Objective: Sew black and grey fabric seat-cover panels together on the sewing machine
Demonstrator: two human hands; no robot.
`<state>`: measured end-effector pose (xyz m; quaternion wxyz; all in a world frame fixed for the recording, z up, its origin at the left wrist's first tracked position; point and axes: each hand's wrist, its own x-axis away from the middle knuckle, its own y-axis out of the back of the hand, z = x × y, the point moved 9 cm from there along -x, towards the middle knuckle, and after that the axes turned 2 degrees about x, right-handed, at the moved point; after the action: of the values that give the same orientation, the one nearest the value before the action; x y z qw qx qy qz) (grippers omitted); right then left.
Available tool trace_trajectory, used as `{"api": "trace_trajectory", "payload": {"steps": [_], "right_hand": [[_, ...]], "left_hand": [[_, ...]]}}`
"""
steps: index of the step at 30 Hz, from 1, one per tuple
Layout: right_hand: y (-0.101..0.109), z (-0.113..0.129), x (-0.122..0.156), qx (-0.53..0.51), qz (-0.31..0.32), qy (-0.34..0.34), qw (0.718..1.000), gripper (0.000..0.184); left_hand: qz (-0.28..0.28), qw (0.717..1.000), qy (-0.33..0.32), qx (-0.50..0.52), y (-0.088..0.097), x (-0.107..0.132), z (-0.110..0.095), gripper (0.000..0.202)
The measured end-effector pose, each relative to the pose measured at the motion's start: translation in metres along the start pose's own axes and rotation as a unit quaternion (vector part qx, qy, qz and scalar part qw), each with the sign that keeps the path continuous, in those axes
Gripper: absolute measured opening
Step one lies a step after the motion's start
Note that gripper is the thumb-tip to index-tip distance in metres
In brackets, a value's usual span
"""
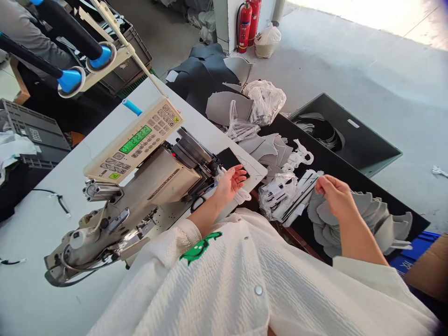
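My left hand [229, 184] is palm up at the rounded corner of the white sewing table [259, 173], fingers apart and a little curled. Some white strips [242, 197] show just beside and under it; I see no grip on them. Right behind that hand lies a flat black piece [229, 159]. To the right, my right hand [334, 193] is closed in a pinch at the upper end of a bundle of white strips with black lines [297, 198]. Its fingertips partly hide the strip end. Grey cut pieces [364, 210] are heaped under my right wrist.
The sewing machine [140, 196] with its lit control panel [136, 140] fills the table's left part. Plastic-wrapped bundles [264, 102] and dark cut sheets [203, 72] lie beyond. A grey-green bin [364, 135] stands behind the black surface; fire extinguishers [244, 28] stand farther back.
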<state>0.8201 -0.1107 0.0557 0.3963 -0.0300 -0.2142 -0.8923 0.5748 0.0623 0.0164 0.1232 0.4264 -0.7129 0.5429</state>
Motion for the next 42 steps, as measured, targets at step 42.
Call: {"api": "trace_trajectory", "payload": {"steps": [42], "right_hand": [[-0.19,0.158,-0.166,0.28,0.151,0.173,0.932,0.03]], "left_hand": [[-0.076,0.975,0.04,-0.205,0.085,0.061,0.023,0.021]]}}
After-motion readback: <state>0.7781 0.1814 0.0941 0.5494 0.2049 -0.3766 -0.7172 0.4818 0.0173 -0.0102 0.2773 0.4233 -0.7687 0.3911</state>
